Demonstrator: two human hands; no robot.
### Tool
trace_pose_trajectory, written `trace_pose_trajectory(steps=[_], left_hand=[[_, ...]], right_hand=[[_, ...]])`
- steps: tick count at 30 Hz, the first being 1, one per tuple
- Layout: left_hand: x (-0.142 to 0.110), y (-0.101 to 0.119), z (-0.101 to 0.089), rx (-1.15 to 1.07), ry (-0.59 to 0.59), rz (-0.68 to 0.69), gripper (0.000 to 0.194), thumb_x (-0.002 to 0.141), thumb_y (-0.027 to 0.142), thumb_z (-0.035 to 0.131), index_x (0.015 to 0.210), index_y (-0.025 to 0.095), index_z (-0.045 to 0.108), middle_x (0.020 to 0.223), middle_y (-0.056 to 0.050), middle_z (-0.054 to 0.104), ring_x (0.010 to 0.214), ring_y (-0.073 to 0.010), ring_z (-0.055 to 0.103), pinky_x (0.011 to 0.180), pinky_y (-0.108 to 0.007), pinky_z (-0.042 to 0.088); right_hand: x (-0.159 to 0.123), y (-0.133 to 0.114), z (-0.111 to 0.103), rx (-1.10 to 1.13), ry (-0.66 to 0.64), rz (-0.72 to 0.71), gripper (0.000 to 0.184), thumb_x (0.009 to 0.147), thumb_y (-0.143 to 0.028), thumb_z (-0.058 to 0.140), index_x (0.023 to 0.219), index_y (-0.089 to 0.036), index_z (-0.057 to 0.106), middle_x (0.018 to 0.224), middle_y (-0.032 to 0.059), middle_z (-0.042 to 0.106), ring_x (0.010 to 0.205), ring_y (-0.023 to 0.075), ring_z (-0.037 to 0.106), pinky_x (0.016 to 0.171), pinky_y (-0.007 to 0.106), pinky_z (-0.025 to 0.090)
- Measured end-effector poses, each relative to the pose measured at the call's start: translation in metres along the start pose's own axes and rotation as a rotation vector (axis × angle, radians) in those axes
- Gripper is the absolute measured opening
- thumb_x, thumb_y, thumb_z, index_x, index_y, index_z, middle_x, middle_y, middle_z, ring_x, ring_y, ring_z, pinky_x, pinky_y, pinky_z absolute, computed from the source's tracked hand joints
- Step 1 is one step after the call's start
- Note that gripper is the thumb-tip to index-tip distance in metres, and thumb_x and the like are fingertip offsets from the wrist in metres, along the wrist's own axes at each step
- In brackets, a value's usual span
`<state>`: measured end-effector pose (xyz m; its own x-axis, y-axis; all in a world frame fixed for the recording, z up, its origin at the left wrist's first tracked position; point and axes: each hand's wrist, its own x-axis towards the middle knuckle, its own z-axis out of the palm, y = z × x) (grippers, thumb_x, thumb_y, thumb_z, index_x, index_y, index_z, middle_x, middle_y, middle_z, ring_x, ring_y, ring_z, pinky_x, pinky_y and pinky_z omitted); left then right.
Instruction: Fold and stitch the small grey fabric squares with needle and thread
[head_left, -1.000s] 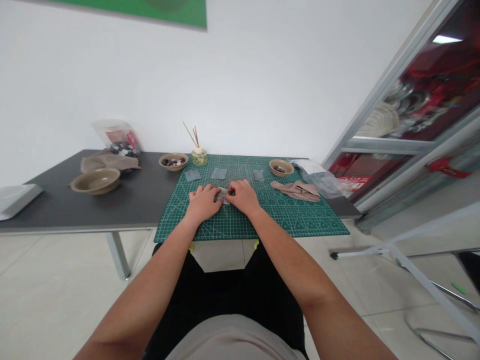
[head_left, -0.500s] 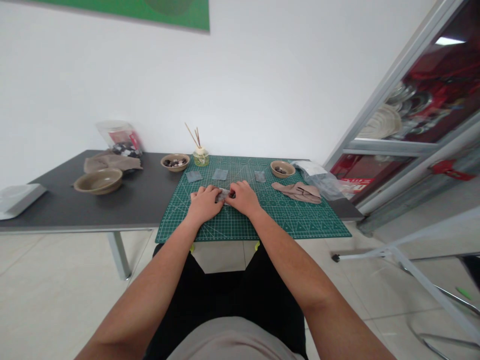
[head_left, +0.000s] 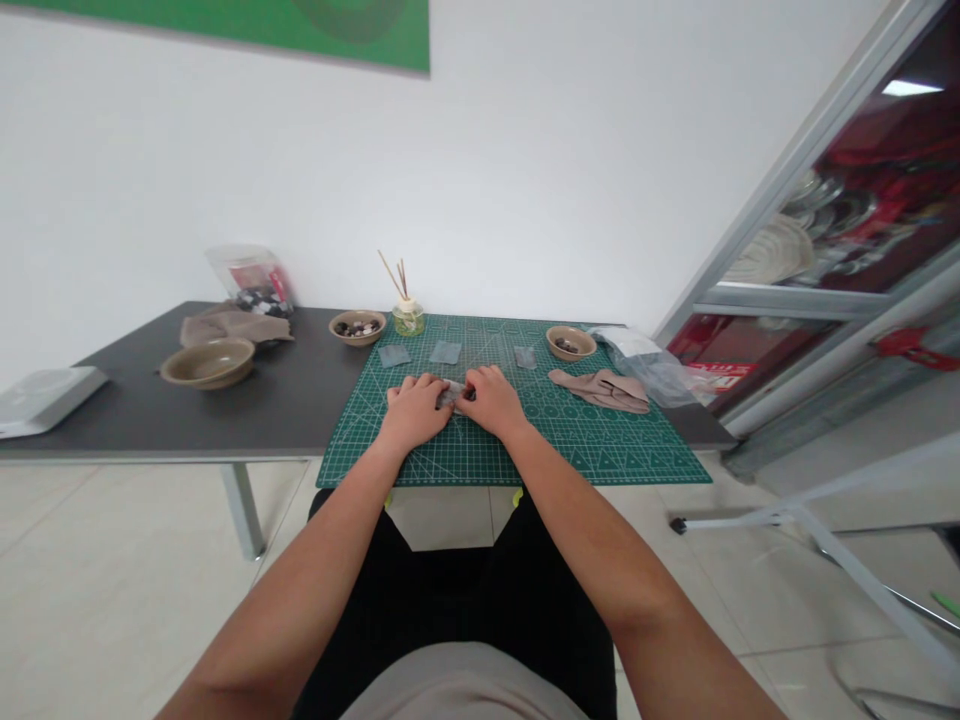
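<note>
My left hand and my right hand meet above the green cutting mat. Between them is a small clear plastic bag, which both sets of fingers pinch. Dark bits show at the bag, but my fingers partly cover them. Just beyond my hands, flat clear bags lie on the mat: two at the left and one at the right. A small tan bowl with a few dark pieces stands at the mat's back right. Another tan bowl at the back left holds dark and pale pieces.
A crumpled brown cloth lies on the mat's right, near a large plastic bag. A reed diffuser stands behind. Leftward are a larger bowl, a cloth, a clear container and a white device.
The whole view has shifted slightly, so everything appears a little farther right. My hands keep nearly the same hold on the small bag, with only slight finger movement.
</note>
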<state>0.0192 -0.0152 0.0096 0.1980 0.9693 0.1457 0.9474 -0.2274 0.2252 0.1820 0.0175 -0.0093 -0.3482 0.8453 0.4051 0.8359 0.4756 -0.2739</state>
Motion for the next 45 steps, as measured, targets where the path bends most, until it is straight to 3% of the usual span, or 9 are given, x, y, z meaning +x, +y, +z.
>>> trace_pose_trajectory(steps=[5, 12, 18, 23, 27, 34, 45], left_hand=[[-0.0012, 0.0004, -0.0002, 0.011, 0.004, 0.0, 0.041, 0.089, 0.037, 0.044, 0.126, 0.03, 0.06, 0.133, -0.006, 0.058, 0.118, -0.0302, 0.049, 0.094, -0.048, 0.038], [-0.0003, -0.0011, 0.0021, 0.008, 0.018, 0.012, 0.04, 0.088, 0.039, 0.045, 0.124, 0.029, 0.061, 0.132, -0.007, 0.058, 0.118, -0.0308, 0.049, 0.093, -0.049, 0.039], [-0.0003, -0.0005, 0.0013, 0.015, 0.01, 0.007, 0.039, 0.088, 0.037, 0.045, 0.124, 0.029, 0.061, 0.132, -0.007, 0.058, 0.117, -0.0301, 0.049, 0.092, -0.048, 0.039], [-0.0012, 0.0, 0.0015, 0.0, 0.024, 0.022, 0.041, 0.089, 0.039, 0.044, 0.126, 0.027, 0.058, 0.128, -0.008, 0.059, 0.116, -0.0307, 0.049, 0.091, -0.049, 0.039], [-0.0014, -0.0001, 0.0025, -0.008, 0.036, 0.027, 0.042, 0.089, 0.037, 0.045, 0.129, 0.027, 0.054, 0.127, -0.008, 0.06, 0.115, -0.0307, 0.049, 0.091, -0.048, 0.038], [0.0002, -0.0026, 0.0044, -0.025, 0.038, 0.029, 0.035, 0.088, 0.036, 0.046, 0.119, 0.027, 0.06, 0.123, -0.007, 0.062, 0.112, -0.0306, 0.05, 0.09, -0.049, 0.038], [0.0021, -0.0044, 0.006, -0.042, 0.036, 0.03, 0.039, 0.088, 0.04, 0.047, 0.122, 0.028, 0.062, 0.122, -0.008, 0.062, 0.113, -0.0321, 0.05, 0.09, -0.05, 0.037]], right_hand=[[0.0, 0.0017, -0.0023, 0.076, -0.063, -0.162, 0.011, 0.086, -0.027, 0.06, 0.078, -0.021, 0.056, 0.084, 0.0036, 0.059, 0.088, 0.0205, 0.047, 0.081, 0.031, 0.037], [-0.0001, 0.001, 0.0001, 0.031, 0.007, -0.015, 0.012, 0.084, -0.027, 0.062, 0.076, -0.021, 0.054, 0.083, 0.0038, 0.057, 0.086, 0.0211, 0.047, 0.075, 0.03, 0.036], [0.0005, 0.0035, -0.0017, 0.121, -0.067, -0.178, 0.01, 0.086, -0.026, 0.063, 0.08, -0.021, 0.058, 0.086, 0.0028, 0.059, 0.089, 0.0197, 0.049, 0.081, 0.03, 0.037], [0.0022, 0.0054, 0.0029, 0.072, -0.034, -0.099, 0.013, 0.09, -0.029, 0.059, 0.081, -0.02, 0.06, 0.088, 0.0042, 0.061, 0.089, 0.0201, 0.048, 0.081, 0.031, 0.036], [0.0011, 0.0047, 0.005, 0.051, 0.0, -0.042, 0.012, 0.086, -0.029, 0.063, 0.079, -0.02, 0.059, 0.085, 0.0034, 0.059, 0.086, 0.02, 0.047, 0.077, 0.03, 0.036], [0.0027, 0.0073, 0.0025, 0.162, -0.075, -0.197, 0.008, 0.087, -0.026, 0.065, 0.082, -0.02, 0.062, 0.086, 0.0029, 0.062, 0.088, 0.0192, 0.05, 0.082, 0.031, 0.036], [0.002, 0.0064, 0.0067, 0.065, 0.02, 0.017, 0.009, 0.087, -0.026, 0.062, 0.081, -0.02, 0.06, 0.086, 0.004, 0.059, 0.087, 0.0199, 0.048, 0.077, 0.03, 0.035]])
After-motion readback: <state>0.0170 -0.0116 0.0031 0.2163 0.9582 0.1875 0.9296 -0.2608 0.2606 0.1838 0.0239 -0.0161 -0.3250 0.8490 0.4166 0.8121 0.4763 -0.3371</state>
